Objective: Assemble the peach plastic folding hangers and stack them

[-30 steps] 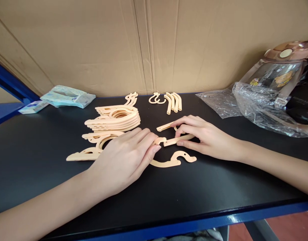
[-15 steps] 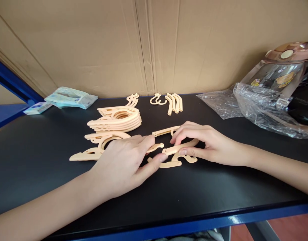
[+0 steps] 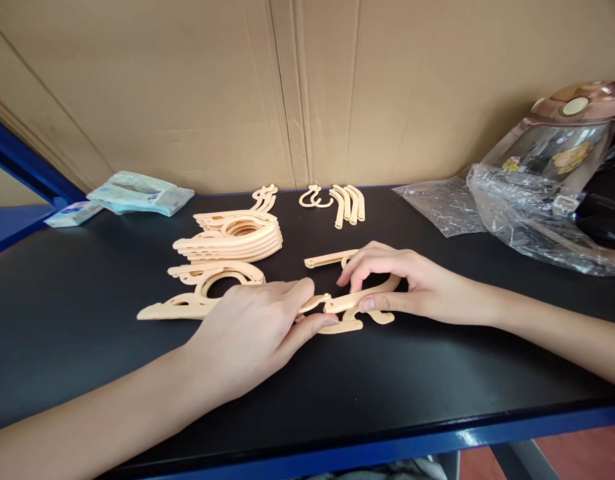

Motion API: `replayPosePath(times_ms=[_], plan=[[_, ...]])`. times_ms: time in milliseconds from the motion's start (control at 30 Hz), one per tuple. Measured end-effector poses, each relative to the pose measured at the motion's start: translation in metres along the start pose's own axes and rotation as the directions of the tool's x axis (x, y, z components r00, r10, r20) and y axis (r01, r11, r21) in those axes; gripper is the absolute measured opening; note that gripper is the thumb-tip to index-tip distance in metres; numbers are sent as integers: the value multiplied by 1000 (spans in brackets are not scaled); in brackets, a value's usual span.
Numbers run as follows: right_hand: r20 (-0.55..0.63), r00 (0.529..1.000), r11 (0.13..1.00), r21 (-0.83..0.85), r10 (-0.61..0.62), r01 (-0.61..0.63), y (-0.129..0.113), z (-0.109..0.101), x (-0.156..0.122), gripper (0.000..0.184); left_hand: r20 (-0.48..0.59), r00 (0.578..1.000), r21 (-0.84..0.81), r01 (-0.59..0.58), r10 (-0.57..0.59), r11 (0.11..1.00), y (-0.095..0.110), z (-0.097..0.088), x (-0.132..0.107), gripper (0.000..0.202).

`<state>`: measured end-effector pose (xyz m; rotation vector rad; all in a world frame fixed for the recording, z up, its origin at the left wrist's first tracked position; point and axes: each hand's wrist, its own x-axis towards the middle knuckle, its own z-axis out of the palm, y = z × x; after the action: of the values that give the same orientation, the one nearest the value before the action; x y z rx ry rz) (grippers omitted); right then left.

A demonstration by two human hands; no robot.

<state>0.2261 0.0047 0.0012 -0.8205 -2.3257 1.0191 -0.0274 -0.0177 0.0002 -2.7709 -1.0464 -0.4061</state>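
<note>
Between the thumb and fingers of my left hand (image 3: 255, 327) is a small beige hanger arm piece (image 3: 315, 304); most of it is hidden by the fingers. Its narrow tip is at the end of a curved beige folding hanger body (image 3: 341, 303); whether the two are joined I cannot tell. My right hand (image 3: 405, 280) grips that body, thumb in front and fingers over the top. Below the hands lie loose hanger pieces (image 3: 350, 326) on the black table (image 3: 387, 393). Left of my left hand rests another folded hanger (image 3: 175, 311), partly covered by it.
Several stacked hangers (image 3: 227, 252) lie behind the left hand. Farther back are small curved pieces (image 3: 264, 200), loose hooks (image 3: 315, 198) and several arm strips (image 3: 355, 205). A tissue pack (image 3: 142, 193) sits back left; clear plastic (image 3: 527, 230) and a bottle (image 3: 552, 153) stand right.
My left hand has moved slightly right and down, bringing the arm piece's tip up to the hanger body's end. The right hand has barely moved.
</note>
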Motion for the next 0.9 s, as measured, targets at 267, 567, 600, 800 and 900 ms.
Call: replayPosePath(times_ms=[267, 567, 600, 800, 900], plan=[[1, 1000, 1000, 13, 3, -3, -1, -1, 1, 13, -32, 999, 51, -26, 28, 998, 2, 0, 1, 40], [-11, 1000, 1000, 18, 6, -6, 0, 0, 2, 14, -57, 998, 54, -27, 30, 998, 2, 2, 0, 41], [-13, 1000, 1000, 18, 2, -1, 0, 0, 2, 14, -60, 998, 59, -28, 32, 998, 2, 2, 0, 41], [-22, 1000, 1000, 0, -8, 8, 0, 0, 2, 13, -66, 997, 98, -40, 46, 994, 2, 3, -1, 41], [-23, 1000, 1000, -3, -3, 3, 0, 0, 2, 14, -81, 994, 141, -55, 67, 988, 1, 3, -2, 41]])
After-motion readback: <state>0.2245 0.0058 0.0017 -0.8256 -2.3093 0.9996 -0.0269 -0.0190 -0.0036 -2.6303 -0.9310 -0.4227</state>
